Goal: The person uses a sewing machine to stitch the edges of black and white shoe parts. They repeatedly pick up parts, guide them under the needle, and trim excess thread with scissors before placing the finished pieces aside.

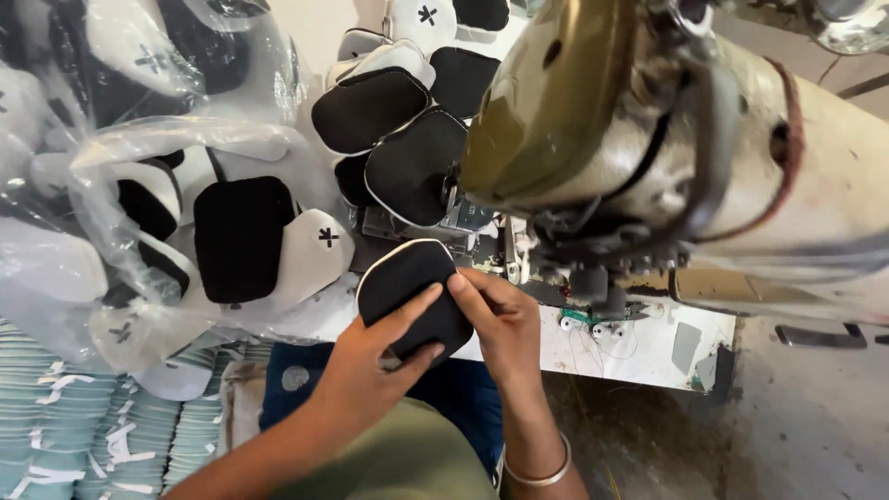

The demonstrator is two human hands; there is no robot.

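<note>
Both hands grip one black padded fabric piece (400,278) with a white edge, held in front of the sewing machine (648,139). My left hand (370,366) pinches its lower side, thumb and forefinger spread across it. My right hand (500,324) presses its right edge with the fingertips; a metal bangle sits on that wrist. The piece lies just below the machine's needle area (505,245).
A chain of similar black-and-white pieces (407,139) trails behind the machine. Clear plastic bags (139,185) of such pieces lie at the left. Stacks of pale blue parts (65,426) fill the lower left. A white machine table (648,347) ends at the right above a concrete floor.
</note>
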